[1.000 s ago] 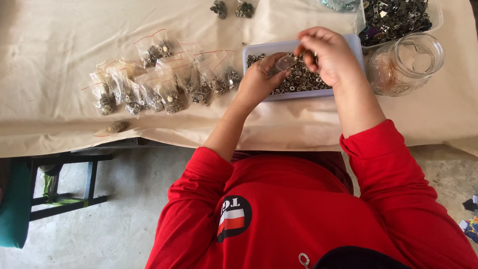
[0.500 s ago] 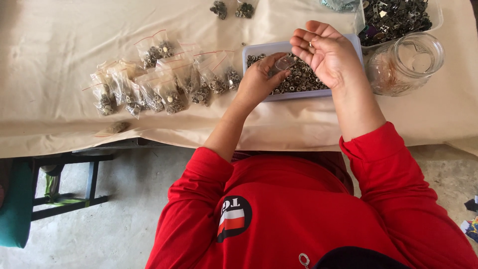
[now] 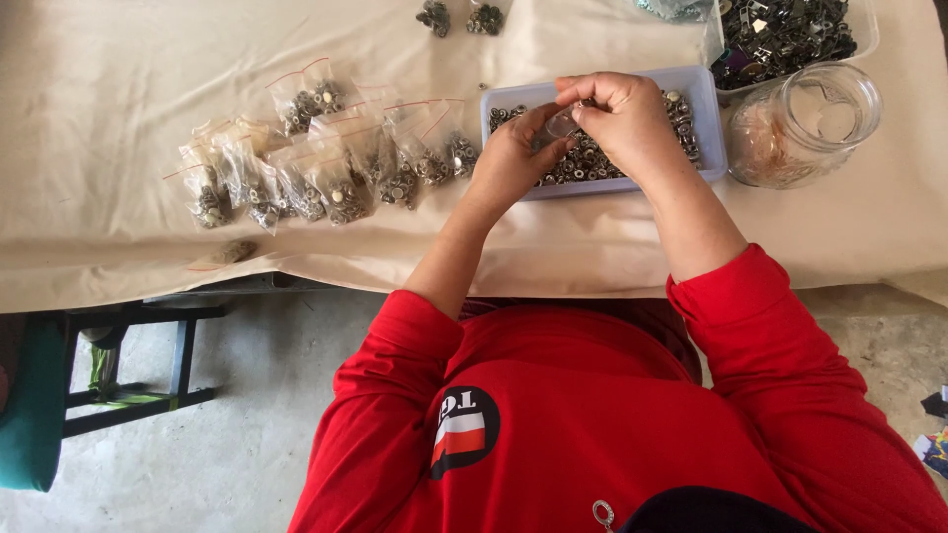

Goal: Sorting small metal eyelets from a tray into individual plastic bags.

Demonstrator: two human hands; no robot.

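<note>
— Nearest us, over the table's (image 3: pixel 118 266) front edge: our left hand (image 3: pixel 509 163) and right hand (image 3: pixel 622 118) meet above the tray (image 3: pixel 713 123). Left fingers (image 3: pixel 538 123) curl under a small clear bag (image 3: pixel 561 125), pinching it from below. Right fingertips (image 3: pixel 583 99) are pressed together at its mouth; whether they grip a fastener or only the plastic, we cannot tell.

— Risk as we read it?

— The bag is tiny and slippery, held by fingertips alone. If a pinch loosens, it would likely tip. Being over the tray, most of a spill should land among the fasteners (image 3: pixel 592 163), which is forgiving. A piece bouncing off the rim is the worse case: the cloth slopes to the edge and the floor (image 3: pixel 247 424) lies below.

— Left of the hands?

— Filled bags (image 3: pixel 316 178) heaped, overlapping, just beside our left wrist. A sideways elbow could drag them toward the edge. One bag (image 3: pixel 229 253) already lies apart, near that edge.

— Farther back?

— Glass jar (image 3: pixel 805 123) on its side, just right of the tray, close to our right forearm; a nudge might roll it. Beyond it, a bin (image 3: pixel 790 30) of dark metal parts, well clear of us.
</note>
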